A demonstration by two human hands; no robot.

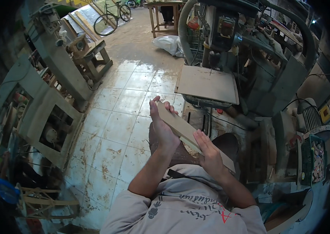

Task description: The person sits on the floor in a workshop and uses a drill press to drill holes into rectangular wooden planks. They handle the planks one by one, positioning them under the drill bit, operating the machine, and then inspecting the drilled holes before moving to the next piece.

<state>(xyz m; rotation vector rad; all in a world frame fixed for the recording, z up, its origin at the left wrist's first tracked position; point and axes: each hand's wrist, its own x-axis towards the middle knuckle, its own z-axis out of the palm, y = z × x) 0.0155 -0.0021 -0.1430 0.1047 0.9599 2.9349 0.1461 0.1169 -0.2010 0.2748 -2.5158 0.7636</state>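
A long, pale wooden board [179, 124] slants across in front of my lap, from the upper left down to the right. My left hand [164, 130] grips its far end, with the thumb side along the near edge and fingertips curling over the other side. Farther down, my right hand [210, 153] lies over the board with its fingers across the upper face. Its thumb is hidden. The board's lower end [227, 162] sticks out past my right wrist, close to my shirt.
Ahead stands a drilling machine with a square wooden table [208, 84] and a thick hose [183, 31]. A grey machine frame [52, 124] lines the left. To the right are a motor [307, 117] and a green basket [314, 160]. A bicycle [110, 17] stands far back.
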